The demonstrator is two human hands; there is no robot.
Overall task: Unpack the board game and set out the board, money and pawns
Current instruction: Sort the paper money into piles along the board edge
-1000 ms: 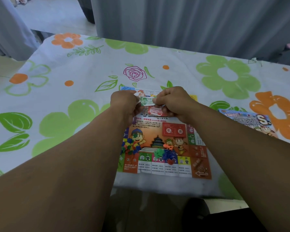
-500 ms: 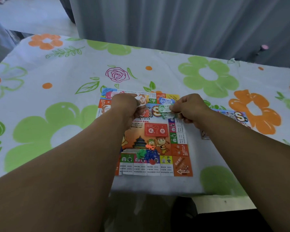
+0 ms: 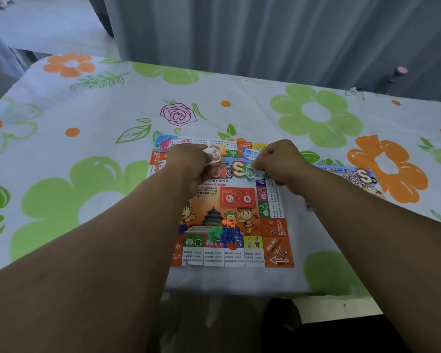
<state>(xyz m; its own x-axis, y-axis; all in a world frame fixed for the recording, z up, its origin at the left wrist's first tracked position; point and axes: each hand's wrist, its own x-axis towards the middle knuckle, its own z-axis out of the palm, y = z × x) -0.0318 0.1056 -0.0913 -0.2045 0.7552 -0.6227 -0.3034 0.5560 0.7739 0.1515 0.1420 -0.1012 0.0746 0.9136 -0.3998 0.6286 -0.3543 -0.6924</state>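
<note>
The board (image 3: 239, 215) is lying flat and unfolded on the counter (image 3: 316, 273), close to its near edge. It is showing a bright orange middle with cartoon figures, a temple and a red question-mark panel, and coloured squares are running round its rim. Its print is reading upright toward the person, with the top at 12 o'clock. The white arrow in the corner at 5 o'clock is pointing toward 9 o'clock. The sheet is looking close to square, so I cannot tell its long axis.

The pawns (image 3: 224, 234), green, blue, orange and red, are sitting in a small heap at 6 o'clock on the board.

Both hands are hovering over the far half. The left hand (image 3: 189, 164) is pinching a pale note (image 3: 213, 156). The right hand (image 3: 280, 161) is pinching a green note (image 3: 255, 174), whose long axis is running from 9 to 3 o'clock.

The game's packaging (image 3: 354, 175) is lying at 3 o'clock of the board, partly hidden by the right forearm.

A white cloth (image 3: 112, 138) printed with green and orange flowers and a purple rose is covering the counter. A grey curtain (image 3: 265, 34) is hanging beyond it at 12 o'clock.
</note>
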